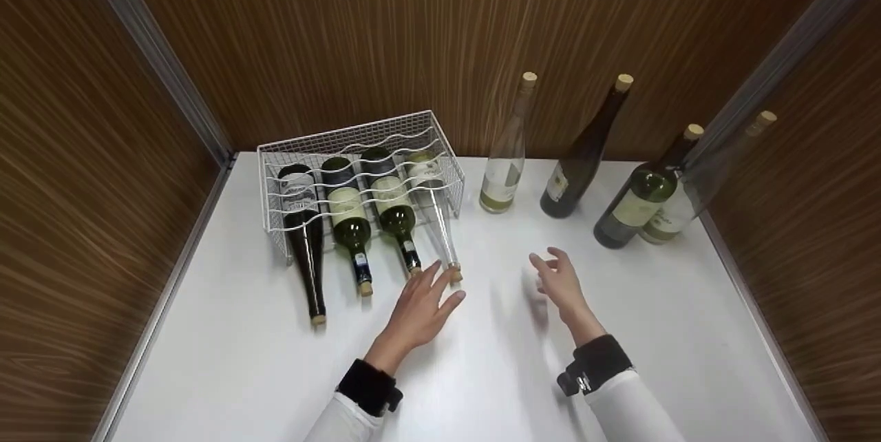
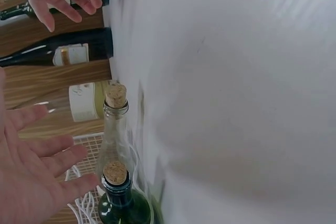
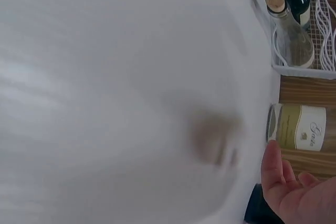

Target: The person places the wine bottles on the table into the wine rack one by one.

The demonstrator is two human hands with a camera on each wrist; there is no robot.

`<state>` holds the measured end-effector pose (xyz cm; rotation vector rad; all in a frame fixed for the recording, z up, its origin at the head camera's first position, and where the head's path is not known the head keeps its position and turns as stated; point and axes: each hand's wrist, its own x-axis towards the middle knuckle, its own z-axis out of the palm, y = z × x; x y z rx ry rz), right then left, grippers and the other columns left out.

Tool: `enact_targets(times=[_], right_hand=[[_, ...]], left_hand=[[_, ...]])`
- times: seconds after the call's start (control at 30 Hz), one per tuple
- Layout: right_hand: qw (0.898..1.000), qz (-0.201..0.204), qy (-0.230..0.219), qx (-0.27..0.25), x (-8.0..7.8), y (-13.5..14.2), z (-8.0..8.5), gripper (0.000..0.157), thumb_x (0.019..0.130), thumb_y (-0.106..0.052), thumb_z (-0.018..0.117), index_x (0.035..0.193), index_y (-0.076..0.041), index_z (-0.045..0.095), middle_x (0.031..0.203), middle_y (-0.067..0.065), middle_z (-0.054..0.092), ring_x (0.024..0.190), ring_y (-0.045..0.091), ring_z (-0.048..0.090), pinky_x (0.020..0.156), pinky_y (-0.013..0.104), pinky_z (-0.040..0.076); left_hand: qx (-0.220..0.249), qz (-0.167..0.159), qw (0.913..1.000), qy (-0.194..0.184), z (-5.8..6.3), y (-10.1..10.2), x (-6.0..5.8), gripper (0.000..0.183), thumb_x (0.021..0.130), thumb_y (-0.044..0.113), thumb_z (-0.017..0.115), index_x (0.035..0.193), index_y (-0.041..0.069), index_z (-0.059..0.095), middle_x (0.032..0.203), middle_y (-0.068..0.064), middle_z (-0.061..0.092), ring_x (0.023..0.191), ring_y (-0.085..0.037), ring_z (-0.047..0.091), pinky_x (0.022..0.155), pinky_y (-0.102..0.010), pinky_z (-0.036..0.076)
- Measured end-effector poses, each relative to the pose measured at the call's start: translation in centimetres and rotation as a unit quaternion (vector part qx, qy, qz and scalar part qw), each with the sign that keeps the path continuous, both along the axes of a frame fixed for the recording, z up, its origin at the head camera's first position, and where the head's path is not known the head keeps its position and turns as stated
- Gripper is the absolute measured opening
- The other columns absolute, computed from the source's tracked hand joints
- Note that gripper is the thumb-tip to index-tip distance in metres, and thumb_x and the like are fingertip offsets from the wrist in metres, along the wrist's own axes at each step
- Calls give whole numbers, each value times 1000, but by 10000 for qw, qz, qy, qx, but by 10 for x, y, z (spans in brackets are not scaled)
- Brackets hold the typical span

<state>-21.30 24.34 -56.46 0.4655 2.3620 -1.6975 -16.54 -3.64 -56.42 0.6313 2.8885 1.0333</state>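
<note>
Lying on its side in the rightmost slot of the white wire rack (image 1: 351,131), the clear bottle (image 1: 438,211) has its neck and cork (image 1: 455,275) sticking out past the front, toward the person. It looks like smooth glass and seems empty, so I judge it stiff, fairly light, a little slippery and breakable; the neck just behind the cork seems the handiest place to hold.

The left hand (image 1: 418,311) is right by that cork, fingers spread and gripping nothing; whether a fingertip touches the glass I cannot tell. Beside the bottle in the rack lie two green bottles (image 1: 389,201) and, leftmost, a dark bottle (image 1: 303,222).

Right of the rack, a second clear bottle (image 1: 502,173) stands corked on the white table (image 1: 482,373), then a tall dark bottle (image 1: 577,163), a green bottle and another clear one partly behind it. The right hand (image 1: 561,283) hangs in front of these, fingers loosely bent, holding nothing.

Only the head view takes in all eight bottles. The left-wrist view shows the left palm bare, hidden from above; the right-wrist view shows script lettering on the second clear bottle's label (image 3: 313,128).
</note>
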Motion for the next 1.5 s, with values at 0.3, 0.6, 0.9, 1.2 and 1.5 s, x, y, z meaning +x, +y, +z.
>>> enact_targets(times=[0.3, 0.6, 0.9, 1.2, 1.5], right_hand=[[9955, -922, 240, -19, -1, 40, 4, 86, 97, -44, 59, 155, -5, 9, 141, 27, 32, 122, 40, 46, 100, 44, 45], [9789, -1917, 687, 148, -10, 68, 12, 91, 93, -39, 66, 152, -5, 6, 138, 24, 32, 108, 25, 49, 88, 33, 46], [9617, -2564, 962, 120, -29, 95, 35, 101, 88, -33, 72, 154, -14, -2, 150, 19, 21, 136, 32, 35, 107, 38, 37], [9631, -2430, 1086, 394, -49, 116, 58, 104, 88, -30, 73, 156, -28, -6, 160, 10, 9, 147, 23, 13, 116, 35, 21], [9665, -2097, 1242, 800, -68, 125, 79, 104, 88, -31, 73, 158, -24, -4, 164, 2, 2, 148, 16, 4, 117, 33, 8]], left_hand=[[609, -190, 9974, -345, -4, 11, 3, 58, 105, 50, 37, 147, 10, 45, 152, -20, 35, 136, -40, 37, 109, -55, 31], [1214, -232, 9833, -1333, -4, 25, 4, 60, 104, 53, 35, 151, 16, 39, 157, -20, 25, 143, -35, 25, 112, -54, 26], [2000, -319, 9600, -1936, -6, 34, 0, 59, 104, 51, 35, 153, 18, 35, 156, -13, 30, 141, -34, 30, 112, -54, 28], [2147, -344, 9522, -2146, -7, 38, -1, 58, 105, 50, 35, 154, 19, 33, 155, -13, 32, 136, -33, 38, 109, -50, 33], [2213, -400, 9492, -2202, -8, 41, -1, 58, 105, 49, 35, 153, 17, 35, 153, -14, 35, 133, -32, 42, 107, -53, 34]])
